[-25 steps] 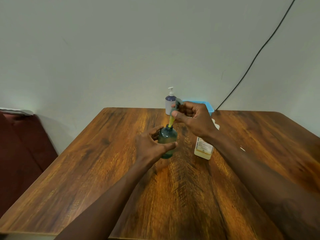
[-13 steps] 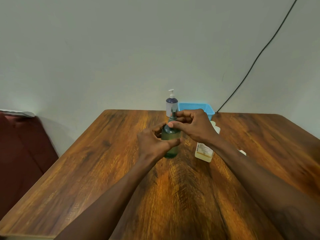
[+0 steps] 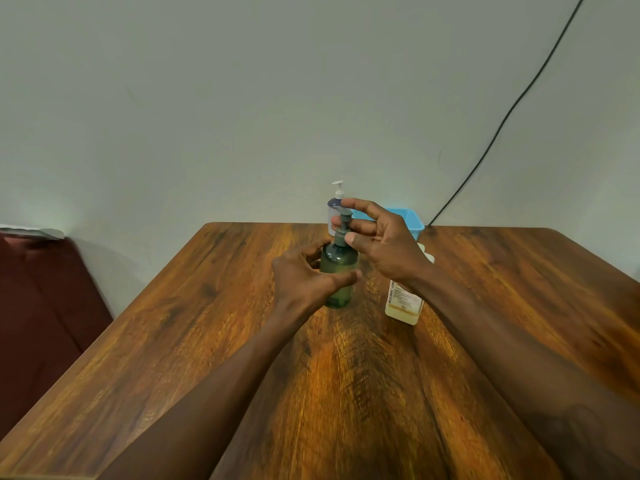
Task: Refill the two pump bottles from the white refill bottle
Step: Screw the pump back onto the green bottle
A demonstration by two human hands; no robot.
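The left grip [image 3: 304, 278] is grasping the body of the translucent green plastic pump bottle [image 3: 337, 275], which is standing upright on the brown wood-grain counter [image 3: 207, 341] between the two grips. The right grip [image 3: 388, 247] is hovering at the dark green pump head [image 3: 344, 221] and looks released: its fingers are spreading nearly straight around the stem, with only the thumb tip [image 3: 350, 239] touching the collar. The step in hand is judged to be screwing the pump back on. To do it well, the left grip is pressing the bottle down and upright while the right grip is re-taking the collar, not the nozzle, and turning in short strokes until it is seating squarely. A cross-threaded collar is likely to leak. The white rectangular refill bottle [image 3: 403, 306] is standing just beside the right grip's wrist, partly hidden by it. The purple pump bottle with a white pump [image 3: 335, 206] is standing beyond the right grip's fingertips, near a blue plastic basket [image 3: 414, 221]. Half a second earlier the right grip's fingers were curling over the pump head; now they are opening. A second earlier the pump was being lowered toward the neck.
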